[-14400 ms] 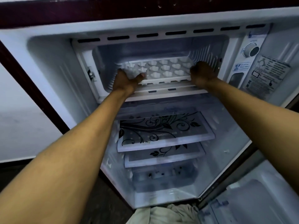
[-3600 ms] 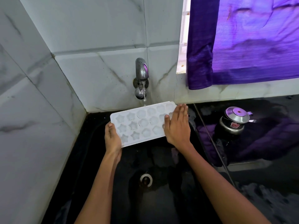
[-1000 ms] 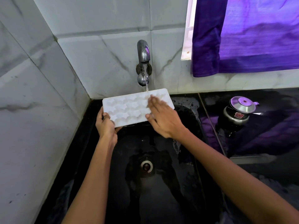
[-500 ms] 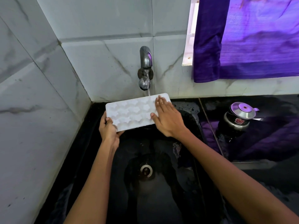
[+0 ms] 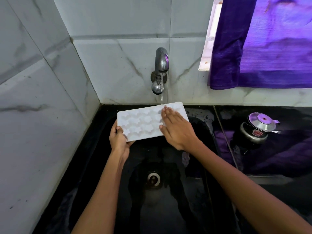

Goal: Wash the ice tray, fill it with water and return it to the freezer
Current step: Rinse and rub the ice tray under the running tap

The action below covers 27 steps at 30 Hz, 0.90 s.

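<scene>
The left hand point(image 5: 119, 139) grips the near-left corner of the white ice tray point(image 5: 143, 123), thumb curled over the top of the rim and the other fingers tucked beneath it. The right hand point(image 5: 177, 130) lies flat on the tray's right half, fingers straight and close together, their tips reaching the far edge where a thin stream of water point(image 5: 161, 98) lands just beside them. The tray is held above the black sink point(image 5: 199, 166), its long far edge close to the back wall and its raised, shaped bumps facing up. Directly above the right fingertips the metal tap point(image 5: 160, 68) juts from the marble-look tiles point(image 5: 118, 65). Below both wrists the basin drops away to the drain point(image 5: 153, 179), leaving free space under the tray. Left of the left hand the tiled side wall point(image 5: 33, 132) stands close. Right of the right hand, across the sink's edge, a steel pot point(image 5: 258, 127) sits on the black counter point(image 5: 287, 166) under a purple curtain point(image 5: 270, 44).
</scene>
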Each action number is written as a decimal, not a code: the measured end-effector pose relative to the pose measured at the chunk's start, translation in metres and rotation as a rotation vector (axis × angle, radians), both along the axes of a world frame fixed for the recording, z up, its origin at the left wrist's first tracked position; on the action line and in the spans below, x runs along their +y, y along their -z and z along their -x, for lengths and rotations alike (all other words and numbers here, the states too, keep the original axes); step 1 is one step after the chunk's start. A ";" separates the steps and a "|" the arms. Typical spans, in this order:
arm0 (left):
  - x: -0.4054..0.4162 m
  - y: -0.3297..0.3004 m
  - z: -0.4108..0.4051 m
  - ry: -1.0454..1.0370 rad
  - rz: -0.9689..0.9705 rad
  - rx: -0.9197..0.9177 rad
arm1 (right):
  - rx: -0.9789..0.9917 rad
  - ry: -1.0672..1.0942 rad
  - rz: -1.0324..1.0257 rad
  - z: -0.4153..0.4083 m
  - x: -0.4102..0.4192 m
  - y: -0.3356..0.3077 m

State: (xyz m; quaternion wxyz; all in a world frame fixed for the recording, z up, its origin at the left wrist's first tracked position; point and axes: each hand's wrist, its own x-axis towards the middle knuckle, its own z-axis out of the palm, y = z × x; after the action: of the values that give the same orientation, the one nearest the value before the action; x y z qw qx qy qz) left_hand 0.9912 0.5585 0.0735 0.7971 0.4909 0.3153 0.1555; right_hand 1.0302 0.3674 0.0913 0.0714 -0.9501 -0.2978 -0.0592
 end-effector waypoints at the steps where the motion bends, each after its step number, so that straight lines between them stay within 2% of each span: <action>1: 0.000 0.001 0.000 0.022 -0.009 0.005 | 0.015 0.067 -0.009 -0.004 -0.002 -0.001; 4: -0.018 0.000 -0.005 0.109 -0.013 -0.005 | 0.041 0.120 -0.006 -0.013 0.010 -0.008; 8: -0.046 -0.003 -0.015 0.138 0.047 -0.053 | 0.013 -0.034 0.002 -0.002 0.039 -0.005; 11: -0.042 -0.002 -0.019 0.116 0.105 -0.079 | -0.030 -0.152 0.031 0.008 0.032 0.003; 13: -0.034 -0.001 -0.022 0.099 0.150 -0.086 | -0.047 -0.128 0.032 0.006 0.017 0.005; 17: -0.033 0.003 -0.025 0.128 0.156 -0.084 | -0.054 0.110 0.008 -0.008 0.001 0.000; 19: -0.039 0.003 -0.029 0.152 0.163 -0.089 | -0.035 0.149 0.000 -0.014 0.005 -0.004; 24: -0.063 0.006 -0.036 0.296 0.112 -0.118 | -0.091 0.057 0.016 -0.012 0.031 -0.003; 27: -0.069 0.009 -0.037 0.362 0.179 -0.153 | -0.111 -0.036 0.066 -0.010 0.035 -0.001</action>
State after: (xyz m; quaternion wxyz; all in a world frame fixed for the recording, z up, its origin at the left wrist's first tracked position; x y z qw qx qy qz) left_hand 1.0279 0.4894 0.0646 0.8740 0.4536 0.1733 0.0181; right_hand 1.0397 0.4020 0.0919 0.0246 -0.9417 -0.3201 -0.1005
